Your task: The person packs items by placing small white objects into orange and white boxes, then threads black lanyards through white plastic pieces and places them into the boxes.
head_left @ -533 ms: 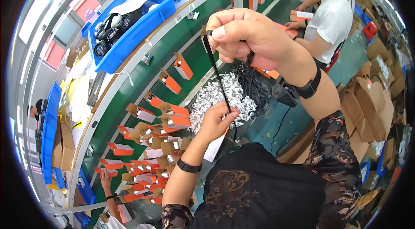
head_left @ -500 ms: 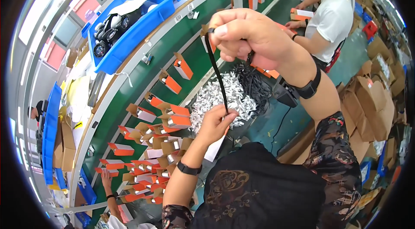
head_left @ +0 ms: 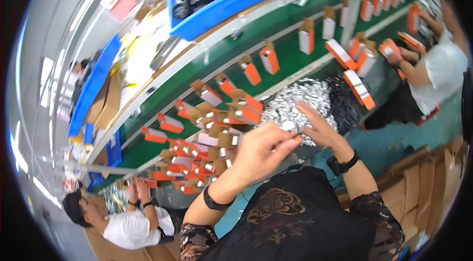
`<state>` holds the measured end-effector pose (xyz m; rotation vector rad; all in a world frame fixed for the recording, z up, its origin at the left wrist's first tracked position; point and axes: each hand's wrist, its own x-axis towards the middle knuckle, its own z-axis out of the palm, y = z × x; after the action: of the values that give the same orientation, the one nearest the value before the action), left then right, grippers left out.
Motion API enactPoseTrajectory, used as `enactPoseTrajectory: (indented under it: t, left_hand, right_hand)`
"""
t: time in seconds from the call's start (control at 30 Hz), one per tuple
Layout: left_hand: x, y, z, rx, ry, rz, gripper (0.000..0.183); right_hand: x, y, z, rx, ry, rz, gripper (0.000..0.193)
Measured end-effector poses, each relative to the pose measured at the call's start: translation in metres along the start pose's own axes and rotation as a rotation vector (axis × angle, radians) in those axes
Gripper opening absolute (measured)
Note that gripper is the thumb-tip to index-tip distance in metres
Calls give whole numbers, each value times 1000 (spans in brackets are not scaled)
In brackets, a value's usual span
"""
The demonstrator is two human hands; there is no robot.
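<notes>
My left hand (head_left: pixel 261 155) is closed, thumb and fingers pressed together in front of my chest. At its fingertips are a small whitish, shiny piece and a bit of orange, too blurred to name. My right hand (head_left: pixel 320 128) faces it just to the right, fingers stretched out and apart, with nothing visible in its grip. Beyond both hands lies a heap of small silvery-white pieces (head_left: pixel 295 96), partly hidden by my right fingers. A pile of black cables (head_left: pixel 343 101) adjoins the heap on its right.
Many open orange-and-white boxes (head_left: pixel 207 94) crowd the left; others stand along the green conveyor (head_left: pixel 286 54). A blue bin (head_left: pixel 221 7) of black round parts sits on the far shelf. Co-workers in white shirts work at left (head_left: pixel 133 224) and right (head_left: pixel 438 76). Cardboard (head_left: pixel 414 192) lies at right.
My right hand has come down from its raised position to beside my left hand and opened. The black cable stretched between them no longer shows in my hands. The view has turned.
</notes>
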<state>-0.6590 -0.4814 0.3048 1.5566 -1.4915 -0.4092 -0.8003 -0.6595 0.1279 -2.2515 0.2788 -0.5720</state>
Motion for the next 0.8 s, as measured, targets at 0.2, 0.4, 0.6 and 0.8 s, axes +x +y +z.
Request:
enactPoseTrajectory:
  t: [0.2,0.4,0.6,0.8]
  left_hand:
    - [-16,7,-7,-187,145,-81,10]
    - [-79,-27,-35,-853,642,-310,16]
    - [-155,-73,37,-1349,617,-797,14]
    - [-173,-96,21,-711,530,-794,21]
  right_hand:
    - [20,-100,59,1446,-174,260,61]
    - [6,-80,35,1397,-357,228,36]
    - [55,-124,43,901,458,-185,30]
    - [102,-190,61,1453,-36,350,40]
